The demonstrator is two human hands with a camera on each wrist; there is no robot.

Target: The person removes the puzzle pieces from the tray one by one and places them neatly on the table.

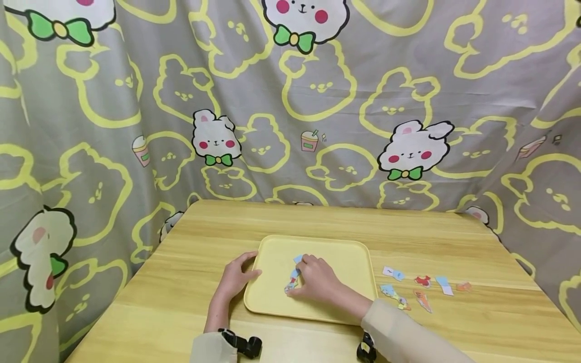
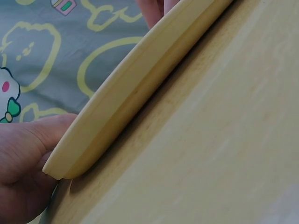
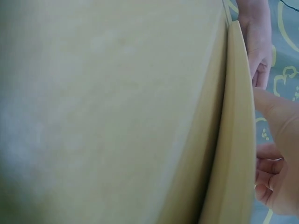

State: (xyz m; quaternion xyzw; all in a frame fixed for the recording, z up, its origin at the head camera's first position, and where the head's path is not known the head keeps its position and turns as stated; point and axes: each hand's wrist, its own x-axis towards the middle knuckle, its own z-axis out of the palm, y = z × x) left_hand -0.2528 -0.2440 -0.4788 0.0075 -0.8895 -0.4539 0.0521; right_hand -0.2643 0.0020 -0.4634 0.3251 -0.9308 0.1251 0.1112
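Note:
A yellow tray lies on the table. At its left edge is my left hand, with the thumb over the rim and the other fingers along the outside. Inside the tray lie several small colourful paper puzzle pieces, mostly blue, in a short slanting row. My right hand is over them, its thumb at the row's lower end and its curled fingers at the upper part, partly covering the pieces. In the right wrist view the tray's side wall hides the pieces and the fingertips.
To the right of the tray, loose pieces lie on the wooden table: blue pieces, a red piece, a blue-and-white piece and orange pieces. A patterned curtain hangs around the table.

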